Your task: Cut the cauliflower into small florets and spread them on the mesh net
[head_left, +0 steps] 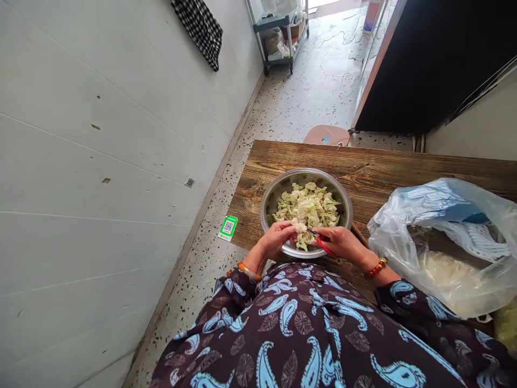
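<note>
My left hand (278,237) pinches a pale cauliflower floret (299,227) over the near side of a round metal bowl (264,207). In my right hand (341,242) is a pair of scissors (325,246) with red handles, its dark blades reaching to the floret. Whether the blades are apart cannot be made out. Cut cauliflower pieces (311,202) with light green stems fill much of the bowl below both hands.
The bowl stands on a wooden table (383,167). To the right lies a clear plastic bag (452,237) with pale contents. A green QR card (228,227) is at the table's left edge. Beyond are a pink stool (326,134), a wheeled cart (274,37) and a white wall (100,151).
</note>
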The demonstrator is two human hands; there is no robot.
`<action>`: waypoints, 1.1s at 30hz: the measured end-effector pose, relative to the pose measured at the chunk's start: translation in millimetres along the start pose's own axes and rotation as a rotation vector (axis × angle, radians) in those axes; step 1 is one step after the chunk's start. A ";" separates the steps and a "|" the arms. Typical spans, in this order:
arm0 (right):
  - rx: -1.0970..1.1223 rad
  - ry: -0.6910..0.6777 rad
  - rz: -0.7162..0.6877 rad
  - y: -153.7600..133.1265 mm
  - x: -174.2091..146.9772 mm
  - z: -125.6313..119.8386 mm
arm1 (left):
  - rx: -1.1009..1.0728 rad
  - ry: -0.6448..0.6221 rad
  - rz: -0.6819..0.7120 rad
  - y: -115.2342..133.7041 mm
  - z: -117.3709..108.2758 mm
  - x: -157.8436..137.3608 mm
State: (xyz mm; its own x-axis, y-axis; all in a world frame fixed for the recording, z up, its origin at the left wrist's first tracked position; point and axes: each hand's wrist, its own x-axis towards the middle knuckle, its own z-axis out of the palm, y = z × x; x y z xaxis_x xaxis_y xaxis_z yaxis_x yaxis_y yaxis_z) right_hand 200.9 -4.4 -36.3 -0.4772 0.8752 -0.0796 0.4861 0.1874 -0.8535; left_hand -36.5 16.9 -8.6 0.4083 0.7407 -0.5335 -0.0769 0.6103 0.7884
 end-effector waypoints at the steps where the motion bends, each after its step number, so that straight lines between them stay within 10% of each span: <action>1: 0.010 0.010 0.007 1.2 -0.1 2.1 | -0.026 0.003 -0.002 0.2 0.8 -0.3; 22: -0.316 0.072 -0.033 -11.7 -15.3 -9.3 | 0.159 0.081 0.115 9.4 -1.3 -5.1; 33: -0.046 -0.009 0.056 0.4 -15.6 10.6 | 0.122 0.067 0.037 -15.8 -10.4 -11.4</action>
State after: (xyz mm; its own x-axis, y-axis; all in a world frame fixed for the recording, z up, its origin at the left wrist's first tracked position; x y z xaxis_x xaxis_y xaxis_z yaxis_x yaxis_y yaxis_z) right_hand 200.7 -22.7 -40.8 -0.4551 0.8807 -0.1315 0.5452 0.1588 -0.8232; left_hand -49.3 1.7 -18.2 0.3456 0.7816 -0.5193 0.0217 0.5466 0.8371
